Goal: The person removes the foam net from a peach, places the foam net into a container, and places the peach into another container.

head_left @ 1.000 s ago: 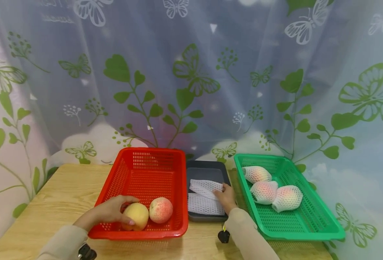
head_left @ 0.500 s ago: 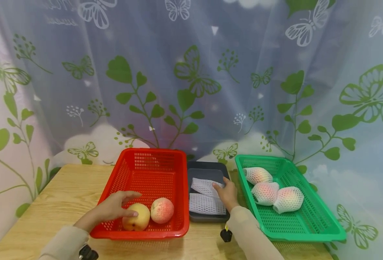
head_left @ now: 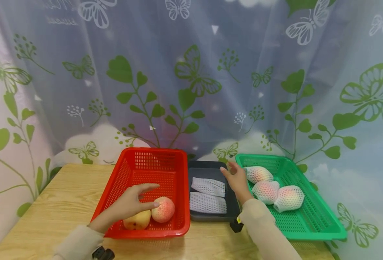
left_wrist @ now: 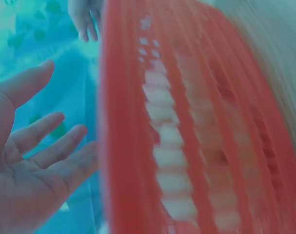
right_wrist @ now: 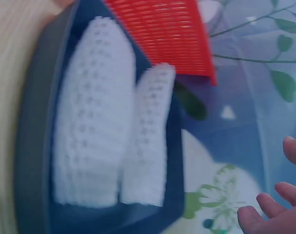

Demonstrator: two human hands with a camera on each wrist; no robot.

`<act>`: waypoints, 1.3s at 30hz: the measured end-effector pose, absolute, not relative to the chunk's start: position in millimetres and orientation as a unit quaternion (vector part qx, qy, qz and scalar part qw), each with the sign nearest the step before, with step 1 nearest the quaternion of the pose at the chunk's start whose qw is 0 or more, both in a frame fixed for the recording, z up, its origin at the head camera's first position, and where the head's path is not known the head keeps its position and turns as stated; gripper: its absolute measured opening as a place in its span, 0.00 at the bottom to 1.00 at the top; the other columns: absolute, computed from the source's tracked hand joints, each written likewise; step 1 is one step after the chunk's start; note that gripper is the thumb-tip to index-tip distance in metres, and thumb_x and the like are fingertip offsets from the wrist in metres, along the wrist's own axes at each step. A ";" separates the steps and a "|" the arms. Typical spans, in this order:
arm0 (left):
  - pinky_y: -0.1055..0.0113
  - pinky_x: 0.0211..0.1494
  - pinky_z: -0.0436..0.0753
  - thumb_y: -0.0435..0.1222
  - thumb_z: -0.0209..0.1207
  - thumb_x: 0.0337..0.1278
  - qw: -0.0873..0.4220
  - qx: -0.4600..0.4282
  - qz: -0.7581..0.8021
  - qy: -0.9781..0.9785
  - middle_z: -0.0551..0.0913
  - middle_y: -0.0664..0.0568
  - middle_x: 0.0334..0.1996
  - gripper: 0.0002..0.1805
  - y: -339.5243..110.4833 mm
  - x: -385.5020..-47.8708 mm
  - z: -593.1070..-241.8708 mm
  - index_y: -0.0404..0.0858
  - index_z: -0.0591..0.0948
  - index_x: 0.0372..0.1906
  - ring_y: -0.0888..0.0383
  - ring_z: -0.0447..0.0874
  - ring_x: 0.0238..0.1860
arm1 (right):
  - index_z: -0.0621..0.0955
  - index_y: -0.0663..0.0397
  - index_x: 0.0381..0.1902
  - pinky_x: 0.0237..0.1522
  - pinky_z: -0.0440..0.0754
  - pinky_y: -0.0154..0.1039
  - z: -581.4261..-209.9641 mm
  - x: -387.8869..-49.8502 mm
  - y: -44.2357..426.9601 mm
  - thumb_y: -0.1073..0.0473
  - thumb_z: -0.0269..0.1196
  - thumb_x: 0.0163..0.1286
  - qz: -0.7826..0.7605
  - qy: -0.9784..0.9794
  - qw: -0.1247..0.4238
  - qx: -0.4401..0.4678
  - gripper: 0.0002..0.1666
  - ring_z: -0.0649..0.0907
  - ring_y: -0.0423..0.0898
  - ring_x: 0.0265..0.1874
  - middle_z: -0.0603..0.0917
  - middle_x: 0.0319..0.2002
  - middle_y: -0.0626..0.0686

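Note:
In the head view the left hand (head_left: 129, 204) hovers over the red basket (head_left: 185, 195), fingers spread, above a yellow fruit (head_left: 138, 220) and beside a pink peach (head_left: 164, 209); its thumb tip overlaps the peach's edge, and contact cannot be told. The left wrist view shows that hand (left_wrist: 40, 151) empty. The right hand (head_left: 238, 180), also empty, is raised over the dark tray's right edge, close to the green basket. Two white foam nets (head_left: 208, 186) (head_left: 207, 203) lie in the dark tray (head_left: 207, 217); the right wrist view shows both nets (right_wrist: 94, 117) (right_wrist: 147, 141).
The green basket (head_left: 308, 236) at the right holds three net-covered peaches (head_left: 258, 174) (head_left: 265, 191) (head_left: 289, 198). All the containers stand on a wooden table (head_left: 48, 206), with a patterned curtain (head_left: 211, 119) behind.
The left hand has lifted off the yellow fruit and moved right, towards the peach. The right hand has let go of the upper net and moved up and right.

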State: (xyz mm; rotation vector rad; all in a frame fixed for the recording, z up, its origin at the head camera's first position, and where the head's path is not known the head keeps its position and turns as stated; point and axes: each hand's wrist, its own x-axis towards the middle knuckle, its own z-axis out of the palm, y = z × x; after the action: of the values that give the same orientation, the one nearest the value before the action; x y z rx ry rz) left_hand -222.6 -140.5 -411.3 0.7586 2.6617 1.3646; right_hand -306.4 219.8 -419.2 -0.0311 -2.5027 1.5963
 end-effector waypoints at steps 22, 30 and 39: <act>0.51 0.61 0.75 0.42 0.67 0.55 0.080 0.291 0.519 0.800 0.75 0.45 0.62 0.32 -10.2 -209.1 -419.5 0.35 0.73 0.64 0.43 0.72 0.62 | 0.58 0.53 0.74 0.64 0.65 0.58 -375.8 -274.8 349.0 0.41 0.54 0.71 0.536 -0.829 0.153 -0.039 0.41 0.62 0.59 0.68 0.61 0.71 0.62; 0.65 0.59 0.77 0.40 0.68 0.53 0.118 0.277 0.556 0.775 0.75 0.47 0.62 0.31 38.3 -198.1 -424.4 0.36 0.74 0.63 0.47 0.73 0.62 | 0.55 0.51 0.75 0.65 0.64 0.59 -385.6 -265.6 390.8 0.39 0.52 0.71 0.514 -0.844 0.136 -0.071 0.42 0.59 0.61 0.69 0.57 0.72 0.62; 0.56 0.58 0.78 0.33 0.67 0.53 0.163 0.189 0.670 0.699 0.78 0.43 0.58 0.30 90.9 -191.4 -437.5 0.32 0.73 0.62 0.44 0.77 0.58 | 0.51 0.61 0.75 0.66 0.62 0.59 -406.7 -258.9 418.2 0.42 0.51 0.73 0.505 -0.849 0.100 -0.122 0.44 0.55 0.65 0.70 0.52 0.73 0.67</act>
State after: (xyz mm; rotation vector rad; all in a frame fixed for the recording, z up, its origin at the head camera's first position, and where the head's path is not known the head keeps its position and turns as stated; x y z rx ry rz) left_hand -191.4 90.9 -437.5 0.5390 1.9945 1.9099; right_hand -258.9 418.2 -406.7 -0.3620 -2.5079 1.4922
